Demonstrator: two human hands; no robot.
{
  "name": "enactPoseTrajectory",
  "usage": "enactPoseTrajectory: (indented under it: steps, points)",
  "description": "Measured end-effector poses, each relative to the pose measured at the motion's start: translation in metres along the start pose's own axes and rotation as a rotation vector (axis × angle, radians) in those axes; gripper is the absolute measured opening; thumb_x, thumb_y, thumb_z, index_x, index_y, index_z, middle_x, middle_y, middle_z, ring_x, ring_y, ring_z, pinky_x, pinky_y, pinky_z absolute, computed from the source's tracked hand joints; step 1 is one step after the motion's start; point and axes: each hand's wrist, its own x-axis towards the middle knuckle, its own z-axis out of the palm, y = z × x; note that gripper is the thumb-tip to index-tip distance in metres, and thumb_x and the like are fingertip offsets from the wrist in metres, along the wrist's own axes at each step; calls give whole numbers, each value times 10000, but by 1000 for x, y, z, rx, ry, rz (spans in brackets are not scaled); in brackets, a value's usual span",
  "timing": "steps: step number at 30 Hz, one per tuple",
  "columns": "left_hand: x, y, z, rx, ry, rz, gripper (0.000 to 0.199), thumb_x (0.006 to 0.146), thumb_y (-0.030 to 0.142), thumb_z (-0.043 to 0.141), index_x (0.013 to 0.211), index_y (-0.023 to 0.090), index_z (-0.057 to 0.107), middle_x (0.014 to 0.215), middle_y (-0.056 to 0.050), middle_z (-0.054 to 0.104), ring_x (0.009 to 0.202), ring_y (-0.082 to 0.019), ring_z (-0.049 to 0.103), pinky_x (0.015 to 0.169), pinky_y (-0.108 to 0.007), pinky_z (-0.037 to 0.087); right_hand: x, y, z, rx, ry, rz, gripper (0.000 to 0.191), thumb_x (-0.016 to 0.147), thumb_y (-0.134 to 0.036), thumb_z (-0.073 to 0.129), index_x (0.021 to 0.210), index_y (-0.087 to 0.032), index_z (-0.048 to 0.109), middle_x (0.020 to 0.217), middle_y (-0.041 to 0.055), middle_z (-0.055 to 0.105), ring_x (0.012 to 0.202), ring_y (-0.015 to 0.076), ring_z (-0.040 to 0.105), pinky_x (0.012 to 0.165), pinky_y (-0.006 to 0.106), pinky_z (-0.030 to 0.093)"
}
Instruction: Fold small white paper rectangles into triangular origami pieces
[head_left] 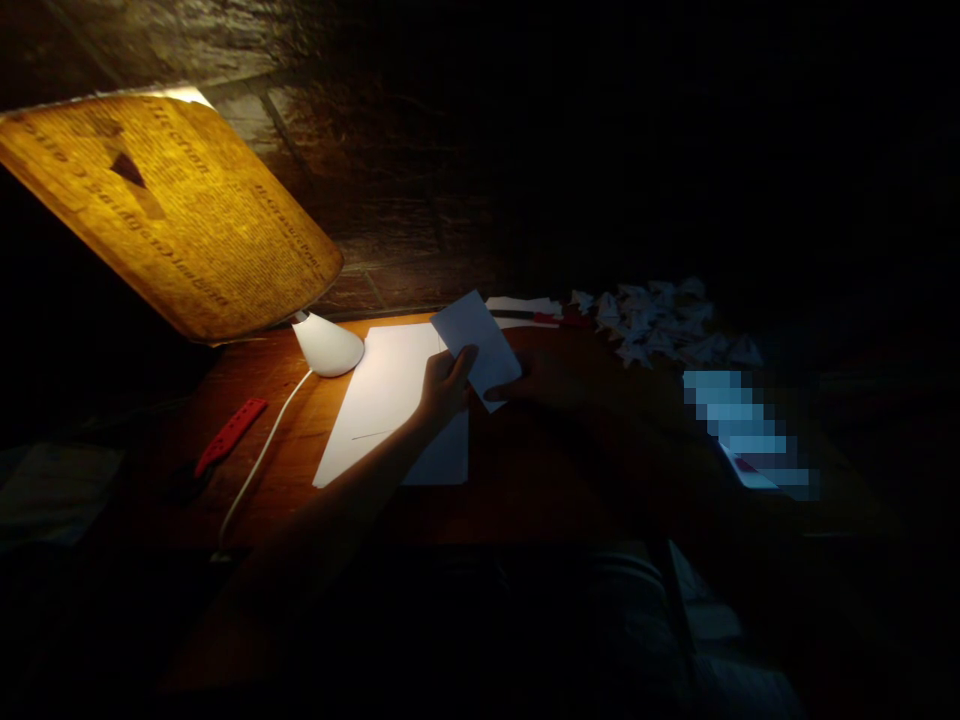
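The left hand [448,385] pinches a small paper [478,345], which tilts up toward one o'clock from it; the dim right hand [534,380] holds the paper's edge near four o'clock. Large sheets [375,400] lie toward eight o'clock on the surface [300,440].

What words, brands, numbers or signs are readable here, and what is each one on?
"…lection": large print on the lampshade, its beginning unclear.
"Gravure Print": smaller heading on the same lampshade; blurred, so uncertain.
The lampshade's remaining headings and columns: too blurred or small to read.
Glowing screen at right: pixelated, nothing readable.
Held paper and white sheets: no words visible.
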Motion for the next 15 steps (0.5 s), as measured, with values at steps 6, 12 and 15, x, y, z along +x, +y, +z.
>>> enactPoseTrajectory:
  steps: [6, 12, 15]
  points:
    - [0, 1, -1, 24, 11, -10, 678, 785, 749, 765, 524, 175, 516, 462, 24, 456, 416, -76, 407, 399, -229, 239, 1, 2, -2, -31, -11, 22, 468, 634, -251, 971, 1064, -179, 802, 998, 66, 827, 940, 255, 766, 967, 471, 614]
    - [0, -1, -1, 39, 20, 3, 690, 806, 762, 736, 515, 181, 504, 437, 23, 451, 386, -74, 412, 381, -223, 232, 2, 5, -3, -35, -30, -16, 503, 643, -280, 964, 1106, -177, 794, 1021, 72, 825, 971, 269, 763, 974, 486, 612]
    - [0, -1, -1, 32, 18, 8, 685, 814, 753, 734, 510, 188, 494, 426, 23, 444, 372, -77, 410, 371, -225, 227, 3, 7, -4, -42, -22, -19, 540, 632, -273, 967, 1134, -186, 787, 1037, 74, 821, 978, 272, 762, 977, 489, 614]
